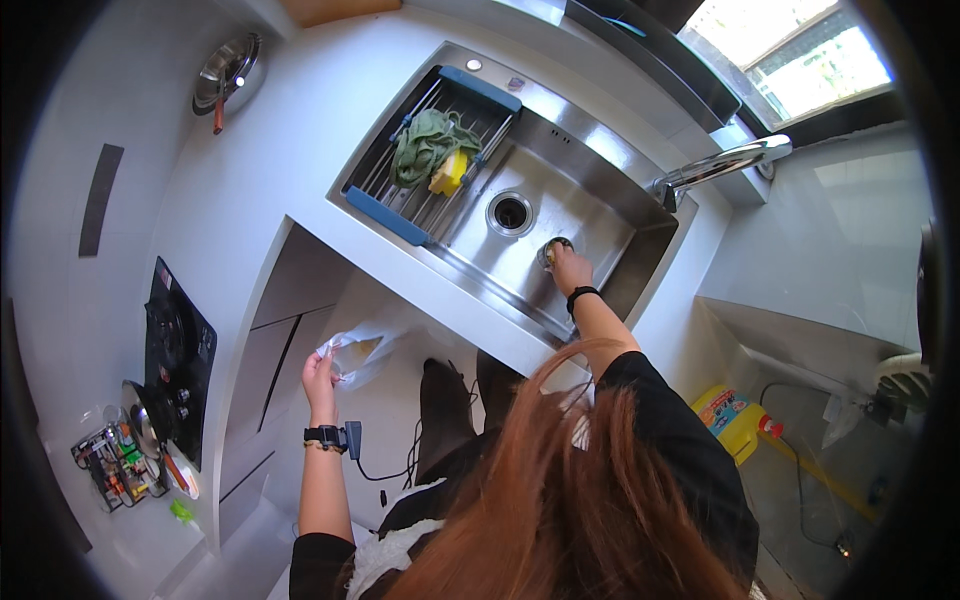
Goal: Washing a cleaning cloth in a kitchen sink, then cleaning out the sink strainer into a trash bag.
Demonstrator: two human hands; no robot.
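Note:
In the basin of a stainless steel sink (525, 161), my right hand (570, 271) grips a small round strainer basket (546, 255) with yellowish scraps in it. The basket is right of the round drain opening (511, 214). My left hand (322, 373) holds a thin translucent plastic bag (369, 358) by its rim, away from the sink and beyond the counter's front edge. Something yellowish shows inside the bag. Across the sink's left part, a rack with blue ends (388, 216) bears a green cloth (427, 150) and a yellow sponge (450, 174).
A chrome faucet (724, 163) leans over the sink's right rear corner. A black gas hob (176, 352) and a wire rack of bottles (118, 465) stand at the left. A pan (227, 73) is at the upper left. A yellow jug (724, 420) and cables are on the lower right.

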